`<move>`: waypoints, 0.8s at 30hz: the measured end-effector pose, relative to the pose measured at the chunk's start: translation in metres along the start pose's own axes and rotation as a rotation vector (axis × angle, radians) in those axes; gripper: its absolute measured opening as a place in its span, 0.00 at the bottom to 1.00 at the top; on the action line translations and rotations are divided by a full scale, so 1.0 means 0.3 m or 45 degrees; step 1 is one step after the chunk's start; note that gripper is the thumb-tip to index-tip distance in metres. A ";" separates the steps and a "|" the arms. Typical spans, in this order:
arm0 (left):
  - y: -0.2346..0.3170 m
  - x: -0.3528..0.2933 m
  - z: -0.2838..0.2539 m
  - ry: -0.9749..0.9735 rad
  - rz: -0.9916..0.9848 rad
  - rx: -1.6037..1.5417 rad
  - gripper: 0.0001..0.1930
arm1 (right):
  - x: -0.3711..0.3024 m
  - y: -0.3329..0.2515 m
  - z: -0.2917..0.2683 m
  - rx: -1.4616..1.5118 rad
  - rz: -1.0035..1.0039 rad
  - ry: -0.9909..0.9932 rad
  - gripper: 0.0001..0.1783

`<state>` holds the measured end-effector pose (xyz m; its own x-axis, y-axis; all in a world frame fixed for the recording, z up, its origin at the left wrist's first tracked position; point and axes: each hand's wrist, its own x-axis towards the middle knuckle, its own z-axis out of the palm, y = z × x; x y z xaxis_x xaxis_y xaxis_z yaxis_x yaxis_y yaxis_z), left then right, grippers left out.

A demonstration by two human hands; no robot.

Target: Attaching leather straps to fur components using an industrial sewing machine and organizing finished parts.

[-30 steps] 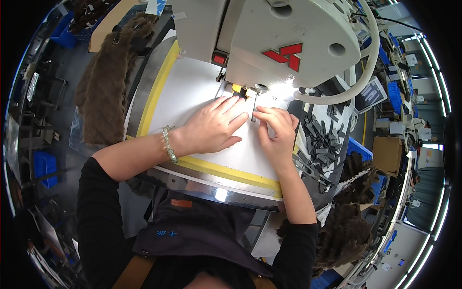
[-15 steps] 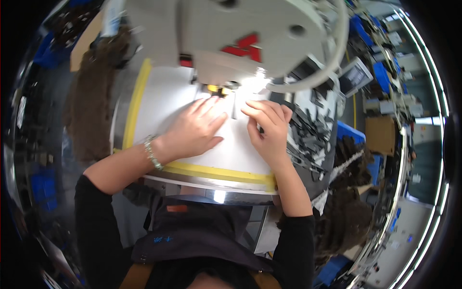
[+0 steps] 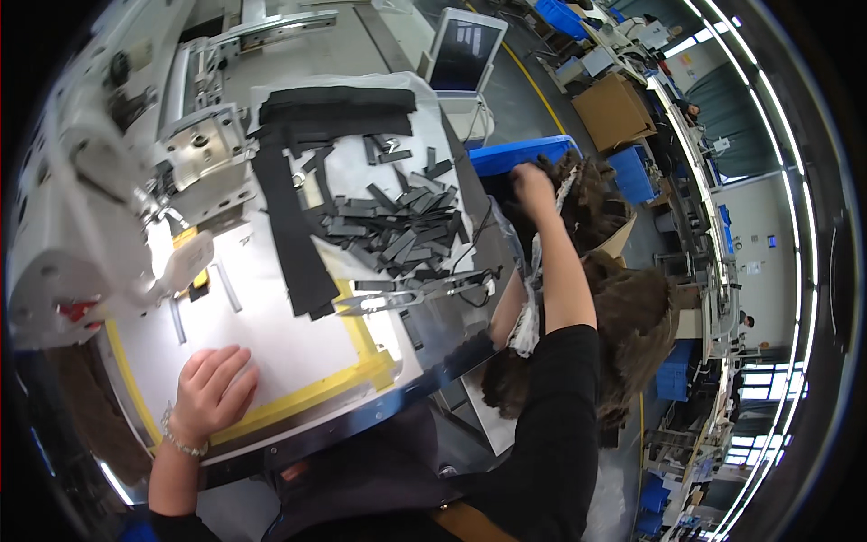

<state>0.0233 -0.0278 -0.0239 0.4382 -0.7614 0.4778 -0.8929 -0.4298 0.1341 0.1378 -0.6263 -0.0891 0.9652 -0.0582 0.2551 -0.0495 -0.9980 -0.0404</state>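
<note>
Brown, shaggy fur material (image 3: pixel 598 203) lies immediately right of the right hand (image 3: pixel 535 188), beside the blue plastic bin (image 3: pixel 508 157); its long axis is indeterminate. That hand is curled; its grip cannot be determined. The left hand (image 3: pixel 217 388), half-open, apparently empty, is well apart, over the white worktop (image 3: pixel 280 339).

No legible txt or nos.

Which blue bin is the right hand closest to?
The blue bin just past the edge of the table. The right hand is right by it; the other blue bins are farther off.
</note>
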 end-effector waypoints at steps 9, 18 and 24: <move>-0.009 0.051 0.002 -0.138 0.076 -0.130 0.08 | -0.093 0.293 0.178 -0.111 0.851 -0.256 0.31; -0.005 0.134 0.041 -0.179 0.081 -0.296 0.17 | -0.002 0.397 0.173 -0.204 1.059 -0.252 0.28; -0.008 0.133 0.065 -0.202 0.117 -0.386 0.11 | -0.124 0.454 0.346 -0.770 0.417 -0.305 0.26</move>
<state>0.0451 -0.0667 -0.0221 0.3438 -0.8665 0.3620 -0.9090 -0.2103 0.3599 0.1219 -0.7575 -0.2045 0.9029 -0.4181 0.1000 -0.4118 -0.7744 0.4803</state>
